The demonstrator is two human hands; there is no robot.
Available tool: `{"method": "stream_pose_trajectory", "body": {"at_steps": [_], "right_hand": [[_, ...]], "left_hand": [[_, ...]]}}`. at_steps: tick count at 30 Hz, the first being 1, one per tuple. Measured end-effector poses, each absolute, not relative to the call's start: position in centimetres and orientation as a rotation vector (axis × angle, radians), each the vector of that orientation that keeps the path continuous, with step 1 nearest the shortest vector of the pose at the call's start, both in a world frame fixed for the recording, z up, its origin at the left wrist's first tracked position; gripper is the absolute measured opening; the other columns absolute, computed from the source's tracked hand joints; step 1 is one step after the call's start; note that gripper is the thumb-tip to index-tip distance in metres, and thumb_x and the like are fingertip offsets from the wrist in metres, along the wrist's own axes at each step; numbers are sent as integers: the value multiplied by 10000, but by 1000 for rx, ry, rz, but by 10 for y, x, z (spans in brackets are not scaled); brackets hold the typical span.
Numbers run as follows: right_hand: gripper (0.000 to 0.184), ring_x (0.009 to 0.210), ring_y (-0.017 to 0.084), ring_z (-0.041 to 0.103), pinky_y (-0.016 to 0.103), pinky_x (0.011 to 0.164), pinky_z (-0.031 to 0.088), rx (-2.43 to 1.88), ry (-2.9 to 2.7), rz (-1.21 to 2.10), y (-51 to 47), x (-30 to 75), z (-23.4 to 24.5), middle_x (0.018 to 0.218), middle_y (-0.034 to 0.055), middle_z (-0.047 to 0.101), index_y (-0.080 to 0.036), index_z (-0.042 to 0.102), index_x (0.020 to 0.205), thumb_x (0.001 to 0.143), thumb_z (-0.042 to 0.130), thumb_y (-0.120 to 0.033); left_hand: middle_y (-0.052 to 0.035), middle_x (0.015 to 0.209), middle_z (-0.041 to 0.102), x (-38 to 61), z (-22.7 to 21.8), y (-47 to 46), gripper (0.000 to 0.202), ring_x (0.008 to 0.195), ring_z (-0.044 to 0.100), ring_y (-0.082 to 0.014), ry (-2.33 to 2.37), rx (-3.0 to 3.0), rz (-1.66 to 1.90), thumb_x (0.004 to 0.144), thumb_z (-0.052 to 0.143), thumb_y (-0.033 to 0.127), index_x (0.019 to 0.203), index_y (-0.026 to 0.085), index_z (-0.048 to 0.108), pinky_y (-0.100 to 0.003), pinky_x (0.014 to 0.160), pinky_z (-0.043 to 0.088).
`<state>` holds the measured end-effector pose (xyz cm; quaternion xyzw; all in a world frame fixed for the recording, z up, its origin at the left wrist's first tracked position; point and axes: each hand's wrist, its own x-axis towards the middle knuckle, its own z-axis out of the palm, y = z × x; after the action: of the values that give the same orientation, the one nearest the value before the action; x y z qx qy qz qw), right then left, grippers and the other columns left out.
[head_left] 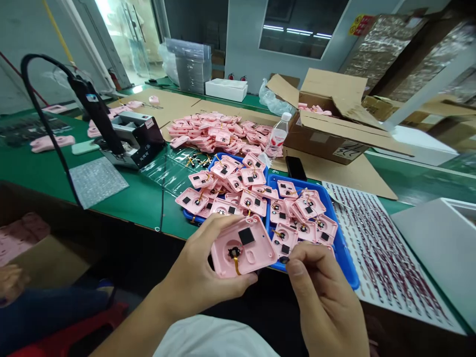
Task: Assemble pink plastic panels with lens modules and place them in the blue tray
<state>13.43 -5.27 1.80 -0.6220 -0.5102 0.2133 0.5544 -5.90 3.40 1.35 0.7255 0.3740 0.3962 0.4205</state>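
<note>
My left hand (197, 267) grips a pink square plastic shell (243, 245), holding it up in front of the table edge. The shell shows a black square pad, a small round black part and a thin orange wire. My right hand (320, 292) is beside the shell's right corner, thumb and forefinger pinched on a tiny dark piece (284, 259) that I cannot name. Just behind both hands stand two blue trays (345, 258) filled with several similar pink shells (253, 201).
A big heap of pink shells (219, 131) lies on cardboard further back, next to a water bottle (278, 134), a black phone (296, 167) and an open cardboard box (334, 124). A black tool on a cabled stand (100, 119) is left. A printed sheet (379, 248) and white box (442, 243) lie right.
</note>
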Motion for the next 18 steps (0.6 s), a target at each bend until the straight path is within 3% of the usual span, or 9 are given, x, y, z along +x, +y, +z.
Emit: {"method": "stream_pose_trajectory", "body": {"at_steps": [4, 6, 10, 11, 13, 15, 16, 18], "right_hand": [[165, 1023, 219, 736, 322, 847, 593, -1453, -1287, 374, -57, 129, 30, 1143, 60, 759, -274, 608, 961, 1081, 534, -358], [136, 1128, 222, 739, 309, 864, 598, -1485, -1307, 343, -62, 126, 37, 1275, 53, 756, -276, 599, 978, 1082, 543, -344], [123, 908, 195, 788, 205, 527, 539, -1613, -1247, 392, -67, 121, 43, 1185, 54, 793, -286, 613, 1015, 1067, 569, -388], [142, 835, 186, 783, 198, 494, 527, -1622, -1221, 437, -66, 121, 42, 1109, 52, 801, -284, 614, 1011, 1068, 562, -404], [185, 713, 163, 756, 193, 510, 552, -1617, -1165, 535, -64, 121, 39, 936, 32, 778, -279, 607, 990, 1068, 551, -437], [215, 620, 141, 724, 199, 545, 583, -1598, -1124, 629, -62, 123, 34, 844, 10, 738, -272, 591, 976, 1064, 551, -464], [226, 588, 134, 713, 202, 550, 589, -1588, -1109, 669, -61, 123, 31, 831, 7, 730, -269, 580, 977, 1060, 555, -478], [249, 570, 136, 713, 216, 566, 600, -1586, -1092, 735, -60, 124, 26, 816, 7, 733, -265, 558, 985, 1057, 552, -503]], "left_hand": [[-83, 1285, 665, -59, 21, 25, 771, 1159, 693, -313, 751, 1633, 890, 638, 988, 325, 1336, 313, 659, -398, 1015, 589], [-65, 1269, 662, -60, 26, 24, 796, 1146, 698, -305, 665, 1548, 840, 613, 1011, 344, 1333, 341, 671, -368, 978, 599], [-56, 1365, 630, -60, 22, 26, 960, 1248, 650, -337, 620, 1420, 874, 482, 1027, 545, 1360, 365, 684, -350, 1037, 569], [-64, 1386, 631, -59, 18, 26, 955, 1270, 639, -348, 613, 1380, 878, 508, 980, 640, 1370, 353, 685, -360, 1063, 557], [-78, 1385, 662, -56, 11, 25, 785, 1282, 640, -340, 636, 1292, 853, 704, 832, 732, 1359, 319, 700, -367, 1090, 540], [-77, 1355, 699, -50, 4, 22, 533, 1249, 669, -297, 721, 1213, 842, 904, 722, 617, 1331, 299, 708, -335, 1044, 562], [-73, 1343, 709, -46, 1, 20, 459, 1223, 684, -273, 773, 1182, 858, 939, 724, 522, 1336, 294, 690, -312, 1012, 573], [-69, 1296, 730, -38, -3, 18, 527, 1127, 720, -238, 848, 1087, 908, 893, 812, 387, 1373, 289, 618, -283, 922, 601]]}}
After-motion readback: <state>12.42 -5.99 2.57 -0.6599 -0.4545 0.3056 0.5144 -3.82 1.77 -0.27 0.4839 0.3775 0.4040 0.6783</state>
